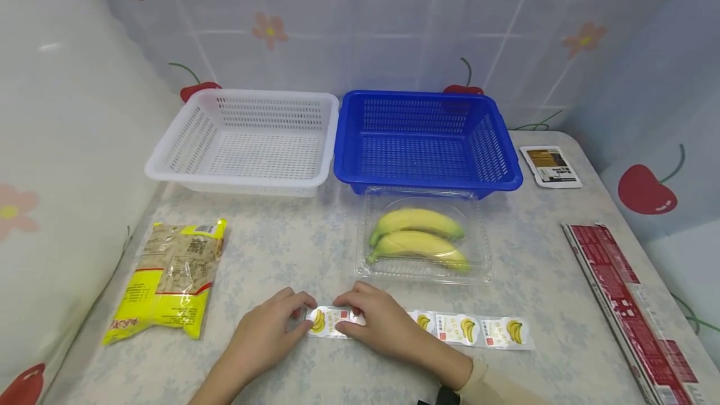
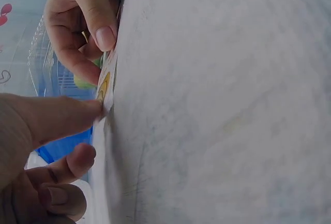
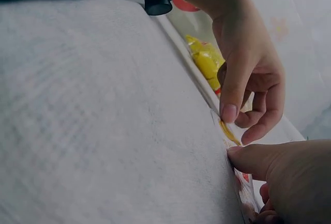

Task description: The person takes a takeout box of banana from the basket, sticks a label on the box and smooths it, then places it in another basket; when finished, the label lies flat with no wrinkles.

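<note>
A strip of banana stickers (image 1: 458, 330) lies crosswise on the table near its front, each white label printed with yellow bananas. At the strip's left end, the thumb and index finger of my left hand (image 1: 270, 330) pinch it by the edges. A short way to the right, my right hand (image 1: 388, 324) pinches the same strip, its palm covering part of the labels. Between both hands one banana label (image 1: 326, 321) shows. The left wrist view has the left thumb (image 2: 77, 114) on the strip's end; the right thumb (image 3: 253, 157) presses the strip in the right wrist view.
Behind the hands sits a clear plastic box (image 1: 484, 261) with two bananas (image 1: 419, 249) inside. A white basket (image 1: 242, 177) and a blue basket (image 1: 427, 180) stand at the back. A yellow snack bag (image 1: 169, 280) lies left; a long red box (image 1: 630, 311) and a small packet (image 1: 550, 166) lie right.
</note>
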`<act>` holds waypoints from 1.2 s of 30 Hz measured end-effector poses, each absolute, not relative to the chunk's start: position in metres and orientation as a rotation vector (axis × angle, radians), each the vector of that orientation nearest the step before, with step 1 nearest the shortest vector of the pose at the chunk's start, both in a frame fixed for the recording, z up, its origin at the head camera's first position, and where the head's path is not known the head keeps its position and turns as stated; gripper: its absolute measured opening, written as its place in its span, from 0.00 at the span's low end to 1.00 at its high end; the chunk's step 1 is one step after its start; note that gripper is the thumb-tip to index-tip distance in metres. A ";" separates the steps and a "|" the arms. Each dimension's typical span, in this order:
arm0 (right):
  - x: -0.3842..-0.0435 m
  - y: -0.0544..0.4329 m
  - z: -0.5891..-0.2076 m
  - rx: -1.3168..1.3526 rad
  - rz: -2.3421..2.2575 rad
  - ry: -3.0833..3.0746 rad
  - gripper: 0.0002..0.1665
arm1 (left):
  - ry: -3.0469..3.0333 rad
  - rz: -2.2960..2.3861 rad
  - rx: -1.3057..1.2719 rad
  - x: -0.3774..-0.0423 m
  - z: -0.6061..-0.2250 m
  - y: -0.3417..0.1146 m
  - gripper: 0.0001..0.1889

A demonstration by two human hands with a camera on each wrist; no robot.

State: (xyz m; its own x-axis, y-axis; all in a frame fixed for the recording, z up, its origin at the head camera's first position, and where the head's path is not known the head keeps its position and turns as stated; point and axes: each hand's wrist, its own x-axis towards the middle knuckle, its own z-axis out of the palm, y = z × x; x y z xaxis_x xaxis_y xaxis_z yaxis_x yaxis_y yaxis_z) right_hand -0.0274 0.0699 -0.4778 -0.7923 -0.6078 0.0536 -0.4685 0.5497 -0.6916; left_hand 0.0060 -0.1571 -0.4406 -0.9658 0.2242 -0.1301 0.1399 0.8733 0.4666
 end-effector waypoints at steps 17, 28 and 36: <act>-0.026 0.069 -0.482 -0.917 -1.101 2.585 0.17 | 2.828 0.722 0.317 0.005 -0.442 -0.155 0.15; -0.026 0.070 -0.483 -0.948 -1.107 2.598 0.18 | 2.840 0.783 0.331 0.003 -0.445 -0.153 0.07; -0.025 0.069 -0.483 -0.980 -1.120 2.614 0.16 | 2.788 0.812 0.312 0.002 -0.445 -0.153 0.07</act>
